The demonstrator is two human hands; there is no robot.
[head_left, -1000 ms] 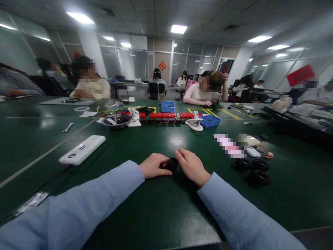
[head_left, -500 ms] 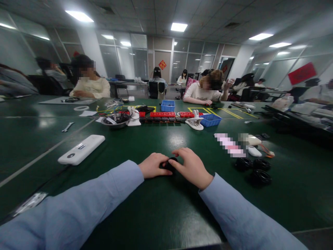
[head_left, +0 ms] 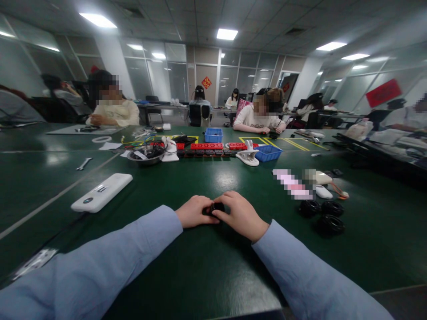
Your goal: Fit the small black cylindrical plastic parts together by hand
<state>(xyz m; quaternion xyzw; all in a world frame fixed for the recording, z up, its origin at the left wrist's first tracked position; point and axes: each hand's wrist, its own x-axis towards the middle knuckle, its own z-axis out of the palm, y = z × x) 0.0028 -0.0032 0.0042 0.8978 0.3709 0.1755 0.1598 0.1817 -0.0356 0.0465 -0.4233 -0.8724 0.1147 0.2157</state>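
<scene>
Between my two hands is a small black round piece, held low over the green table; its exact kind is hard to make out. My left hand (head_left: 194, 211) is closed on the left side of this black round piece (head_left: 219, 206), thumb in front. On its right side, the thumb and curled fingers of my right hand (head_left: 243, 216) grip it too. My fingers cover part of it. To the right lie three black ring-shaped pieces (head_left: 331, 224) grouped together, apart from my hands.
A white power bank (head_left: 102, 194) with a cable lies left, near a wrench (head_left: 84, 164). Farther back stand a metal bowl of black wires (head_left: 147, 156), white clamps (head_left: 247, 155), red-topped parts (head_left: 207, 146) and blue bins (head_left: 268, 153). A white case (head_left: 323, 192) lies right. People sit beyond.
My right hand's raised fingers have come down and closed around the black round piece. My left hand keeps its hold. The view has shifted slightly.
</scene>
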